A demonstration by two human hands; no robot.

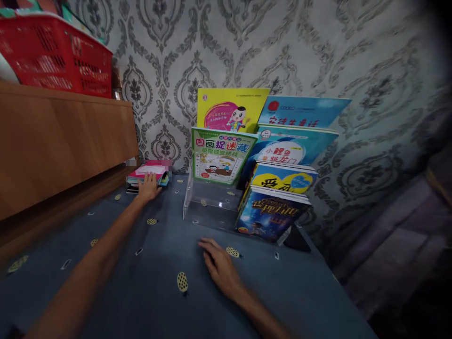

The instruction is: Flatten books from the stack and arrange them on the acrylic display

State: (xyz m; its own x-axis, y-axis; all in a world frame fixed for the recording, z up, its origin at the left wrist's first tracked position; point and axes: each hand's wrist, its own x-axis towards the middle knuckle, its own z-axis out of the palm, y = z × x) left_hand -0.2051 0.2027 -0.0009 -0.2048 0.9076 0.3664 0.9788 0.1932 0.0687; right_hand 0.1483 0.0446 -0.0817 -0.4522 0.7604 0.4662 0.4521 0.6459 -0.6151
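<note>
My left hand [149, 187] reaches far forward and rests against the front of a small stack of books [155, 168] with a pink one on top, near the wall. Its fingers are stretched out over the stack's edge. Low over the blue cloth, my right hand [219, 263] holds nothing, its fingers loosely apart. Ahead of it stands a clear acrylic book rack [212, 202] with stepped tiers. A yellow book [212, 106] and a green picture book [222, 157] lean on its left side. Several blue books [300, 110] and a dark blue book [270, 214] fill the right side.
A blue tablecloth [141, 292] with pineapple prints covers the table. On the left, a wooden cabinet [63, 136] carries a red plastic basket [60, 56]. Patterned wallpaper [169, 70] rises behind. A dark object [298, 239] lies beside the rack's right end.
</note>
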